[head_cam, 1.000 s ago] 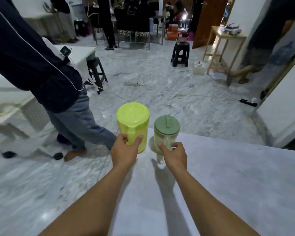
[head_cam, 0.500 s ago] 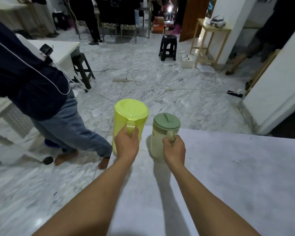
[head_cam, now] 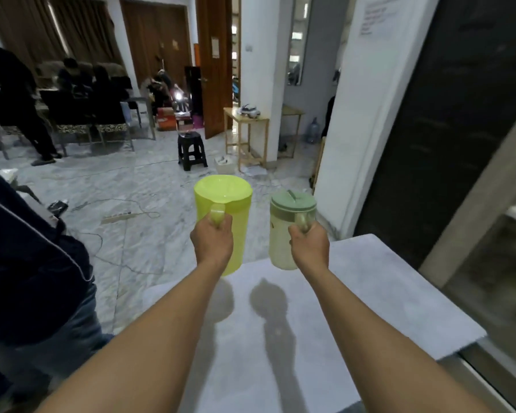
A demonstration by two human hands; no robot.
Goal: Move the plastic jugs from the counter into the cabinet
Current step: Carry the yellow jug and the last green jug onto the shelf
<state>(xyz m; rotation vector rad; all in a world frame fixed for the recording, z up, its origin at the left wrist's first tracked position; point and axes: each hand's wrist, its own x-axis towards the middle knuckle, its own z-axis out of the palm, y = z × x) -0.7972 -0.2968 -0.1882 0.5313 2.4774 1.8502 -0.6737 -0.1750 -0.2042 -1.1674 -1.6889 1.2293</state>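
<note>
In the head view, both bare forearms are stretched forward over the pale grey bench (head_cam: 370,293). The left hand (head_cam: 211,238) is closed in a fist round the handle of a bright yellow-green plastic jug with a matching lid (head_cam: 225,216), which is held upright above the bench's far left edge. The right hand (head_cam: 309,245) is likewise wrapped round the handle of a pale cream plastic jug with a sage-green lid (head_cam: 283,234), held upright just right of the first, apart from it. Two shadows are cast on the bench beneath.

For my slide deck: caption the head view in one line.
Left hand holds a yellow jug, right hand a green-lidded jug, both lifted above the counter.
</note>
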